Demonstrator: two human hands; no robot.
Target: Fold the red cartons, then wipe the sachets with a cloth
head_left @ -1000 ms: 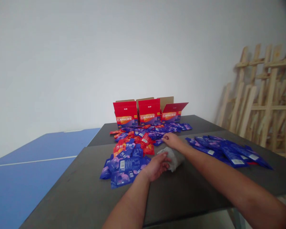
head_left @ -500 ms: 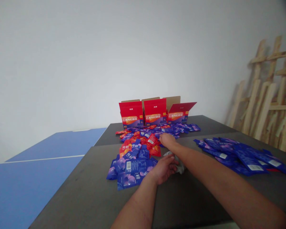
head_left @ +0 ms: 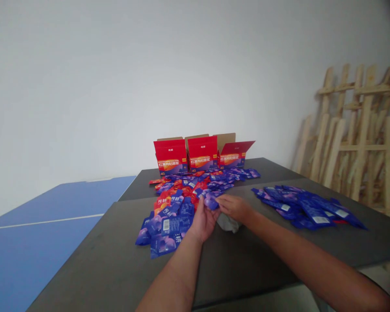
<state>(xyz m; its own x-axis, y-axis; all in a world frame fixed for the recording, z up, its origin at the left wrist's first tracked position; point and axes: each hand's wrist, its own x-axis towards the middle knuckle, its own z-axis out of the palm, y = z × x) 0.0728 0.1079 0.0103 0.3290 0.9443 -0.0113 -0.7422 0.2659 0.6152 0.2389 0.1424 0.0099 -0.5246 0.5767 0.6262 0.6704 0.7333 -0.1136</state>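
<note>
A purple-blue pouch is between my two hands, above the middle of the dark table. My left hand is palm up beneath its left side, the thumb pressed against it. The fingers of my right hand pinch the pouch's right edge. Below the right hand lies a crumpled grey-white cloth, partly hidden. Left of my hands is a pile of printed purple pouches, with red pouches mixed in.
Three open red boxes stand in a row at the back. A second heap of purple pouches lies on the right. A blue table adjoins on the left. Wooden frames lean against the wall at right.
My right hand has come back from the pile with a purple pouch. My left hand has left the cloth and now holds the pouch too. The view has shifted slightly.
</note>
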